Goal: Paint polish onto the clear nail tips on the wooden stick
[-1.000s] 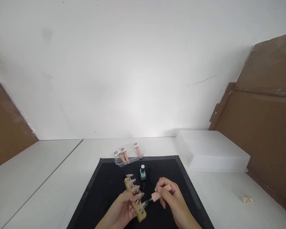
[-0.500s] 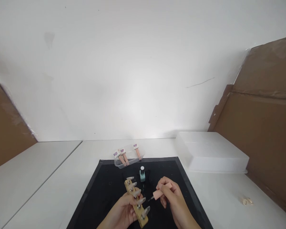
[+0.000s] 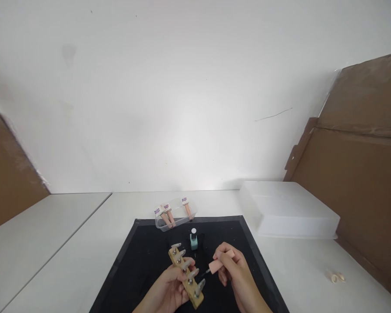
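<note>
Black mat [image 3: 146, 252] on white table [image 3: 91, 243]
</note>
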`<state>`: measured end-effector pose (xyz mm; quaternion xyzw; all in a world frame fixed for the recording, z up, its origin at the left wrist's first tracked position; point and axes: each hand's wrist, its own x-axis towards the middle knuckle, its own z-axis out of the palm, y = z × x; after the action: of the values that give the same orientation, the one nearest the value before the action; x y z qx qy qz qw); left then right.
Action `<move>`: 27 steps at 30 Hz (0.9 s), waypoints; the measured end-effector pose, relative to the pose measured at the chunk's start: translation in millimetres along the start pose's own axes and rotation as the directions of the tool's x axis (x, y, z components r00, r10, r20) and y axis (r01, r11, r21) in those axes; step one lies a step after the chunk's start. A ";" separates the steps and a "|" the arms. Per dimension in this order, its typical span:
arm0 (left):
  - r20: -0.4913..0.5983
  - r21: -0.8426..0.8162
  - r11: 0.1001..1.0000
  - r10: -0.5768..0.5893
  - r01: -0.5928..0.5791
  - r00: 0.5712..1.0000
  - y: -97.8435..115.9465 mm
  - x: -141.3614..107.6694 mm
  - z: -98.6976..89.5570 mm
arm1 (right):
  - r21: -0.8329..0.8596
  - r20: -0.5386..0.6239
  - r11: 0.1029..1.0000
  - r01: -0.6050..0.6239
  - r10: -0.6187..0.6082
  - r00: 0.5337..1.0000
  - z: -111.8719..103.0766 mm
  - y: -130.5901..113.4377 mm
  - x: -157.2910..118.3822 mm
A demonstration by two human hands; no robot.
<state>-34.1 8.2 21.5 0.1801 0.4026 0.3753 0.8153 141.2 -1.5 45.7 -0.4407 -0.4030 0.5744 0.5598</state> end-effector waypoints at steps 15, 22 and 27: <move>0.060 -0.044 0.999 0.012 -0.009 0.998 0.2 4.3 0.0 | -0.013 -0.007 1.000 0.010 -0.010 1.000 -2.1 1.7 0.6; 0.041 -0.007 1.000 0.021 -0.021 0.999 0.9 3.0 2.3 | -0.021 -0.016 1.000 0.012 -0.012 1.000 -0.7 0.6 1.3; 0.087 0.039 0.999 0.018 -0.022 0.996 0.3 0.0 2.0 | -0.031 -0.015 0.999 0.013 -0.014 1.000 -1.3 0.5 1.1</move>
<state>-32.6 8.5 22.9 0.2162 0.3725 0.3673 0.8243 142.3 -0.5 44.7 -0.4507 -0.4105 0.5610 0.5599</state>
